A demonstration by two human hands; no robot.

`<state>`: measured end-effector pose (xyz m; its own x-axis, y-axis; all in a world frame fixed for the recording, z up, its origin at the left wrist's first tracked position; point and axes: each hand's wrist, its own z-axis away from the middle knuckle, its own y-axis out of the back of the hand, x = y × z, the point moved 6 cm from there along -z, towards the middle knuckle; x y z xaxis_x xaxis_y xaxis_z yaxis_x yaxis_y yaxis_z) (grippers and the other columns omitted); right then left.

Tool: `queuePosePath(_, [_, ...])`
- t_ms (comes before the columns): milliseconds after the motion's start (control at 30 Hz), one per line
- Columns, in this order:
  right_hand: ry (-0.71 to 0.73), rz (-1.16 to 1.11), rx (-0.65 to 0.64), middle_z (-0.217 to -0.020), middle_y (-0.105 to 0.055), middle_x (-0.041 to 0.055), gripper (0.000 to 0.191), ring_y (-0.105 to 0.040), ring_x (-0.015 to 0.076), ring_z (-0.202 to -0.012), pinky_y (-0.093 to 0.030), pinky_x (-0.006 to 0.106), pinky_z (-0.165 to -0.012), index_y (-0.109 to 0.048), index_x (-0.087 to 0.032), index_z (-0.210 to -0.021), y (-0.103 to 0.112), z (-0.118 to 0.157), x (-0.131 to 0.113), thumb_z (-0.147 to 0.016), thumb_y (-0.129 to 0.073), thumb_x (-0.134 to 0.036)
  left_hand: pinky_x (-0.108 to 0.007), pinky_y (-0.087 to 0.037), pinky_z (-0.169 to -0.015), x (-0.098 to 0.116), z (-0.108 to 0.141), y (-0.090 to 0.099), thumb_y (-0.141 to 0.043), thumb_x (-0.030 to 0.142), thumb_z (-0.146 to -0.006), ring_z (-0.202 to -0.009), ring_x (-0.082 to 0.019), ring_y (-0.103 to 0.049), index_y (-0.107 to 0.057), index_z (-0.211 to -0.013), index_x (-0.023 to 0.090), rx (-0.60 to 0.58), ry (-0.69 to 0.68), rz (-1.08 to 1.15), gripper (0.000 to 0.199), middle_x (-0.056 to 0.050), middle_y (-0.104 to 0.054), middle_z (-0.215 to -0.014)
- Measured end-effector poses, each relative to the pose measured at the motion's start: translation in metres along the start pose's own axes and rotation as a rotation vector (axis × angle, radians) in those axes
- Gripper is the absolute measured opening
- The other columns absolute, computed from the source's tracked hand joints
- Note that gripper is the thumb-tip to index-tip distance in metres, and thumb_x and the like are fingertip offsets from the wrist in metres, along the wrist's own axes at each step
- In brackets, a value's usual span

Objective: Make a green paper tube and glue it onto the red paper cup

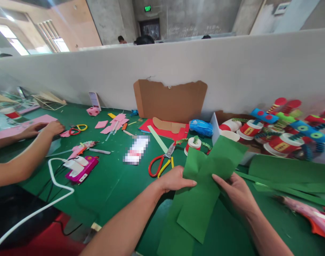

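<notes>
Fingers, left hand [175, 180]: pinching the paper [198, 208] at its left edge, thumb lying on top, the others partly hidden beneath. Fingers, right hand [238, 192]: thumb pressing on the upper face near the right edge, the rest curling behind; their exact contact is not showing.

Handling, as judged: very light, limp to springy, creasing easily, tearing if pulled hard; hardly slippery, though loose layers may be sliding over one another. Best hold: both side edges, thumbs above, fingers below, pressing lightly.

Appearance: plain matt green, straight-cut edges, overlapping pieces, faint creases running across the upper part, a V-shaped gap opening between two top corners. Number of layers: cannot tell.

Place: being held above the near side of the green table [120, 199], the scissors [161, 163] lying beyond the left hand, more green sheets [287, 174] lying to the right.
</notes>
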<state>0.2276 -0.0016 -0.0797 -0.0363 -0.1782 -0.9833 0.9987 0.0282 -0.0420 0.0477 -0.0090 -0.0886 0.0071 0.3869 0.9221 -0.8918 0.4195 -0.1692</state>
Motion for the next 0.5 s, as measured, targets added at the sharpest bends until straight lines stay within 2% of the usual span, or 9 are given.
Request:
queuePosePath(233, [0.084,-0.015,0.052,-0.094,-0.075,0.0075,0.048,-0.069,0.0243,-0.087,-0.056,0.038,-0.080,-0.069,-0.022,-0.091,0.010,-0.003,-0.010,-0.061,-0.078,-0.058,-0.033,-0.055,-0.074,0.003,0.001,-0.001,-0.075,0.025,-0.063,-0.079,-0.020,-0.069,-0.072,-0.090,0.014,0.020,-0.004,0.002,0.029,-0.005,-0.075,-0.089])
queuePosePath(367, [0.021,-0.057,-0.046,-0.100,-0.074,0.0075,0.052,-0.069,0.0257,-0.094,-0.057,0.039,-0.082,-0.067,-0.022,-0.096,-0.005,0.000,-0.006,-0.055,-0.084,-0.050,-0.036,-0.056,-0.076,0.006,-0.001,-0.001,-0.074,0.031,-0.067,-0.084,-0.024,-0.070,-0.071,-0.100,0.013,0.042,-0.087,0.000,0.037,-0.008,-0.075,-0.093])
queuePosePath(500, [-0.052,-0.055,-0.120,-0.093,-0.076,0.0068,0.053,-0.071,0.0256,-0.086,-0.059,0.038,-0.076,-0.066,-0.021,-0.097,-0.019,0.004,0.001,-0.055,-0.085,-0.047,-0.039,-0.055,-0.083,0.012,-0.003,-0.001,-0.070,0.037,-0.073,-0.096,-0.026,-0.068,-0.069,-0.108,0.014,0.082,-0.240,-0.055,0.041,-0.009,-0.073,-0.106])
